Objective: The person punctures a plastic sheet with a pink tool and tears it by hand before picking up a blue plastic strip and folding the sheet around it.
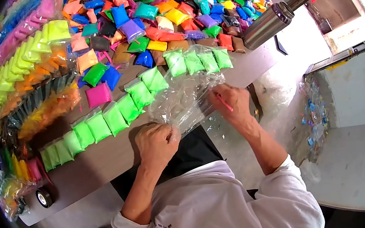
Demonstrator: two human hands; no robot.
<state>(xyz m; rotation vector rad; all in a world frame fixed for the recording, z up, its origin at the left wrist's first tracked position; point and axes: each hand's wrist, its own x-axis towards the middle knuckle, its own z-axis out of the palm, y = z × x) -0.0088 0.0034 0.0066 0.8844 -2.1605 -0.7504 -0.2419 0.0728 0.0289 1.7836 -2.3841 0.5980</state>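
Observation:
My left hand [155,141] pinches the near edge of a clear plastic bag [180,100] that lies crumpled at the table's edge. My right hand [231,103] grips the bag's other side, and a thin pink strip [225,103] runs across its fingers. Just beyond the bag lies a row of green packets [199,61]. A longer row of green packets [114,115] stretches away to the left along the table.
The table [106,157] is heaped with many coloured packets [170,10] at the back and bundled packs [26,65] at the left. A steel flask [267,24] stands at the right edge. A roll of black tape [44,197] sits near the left corner.

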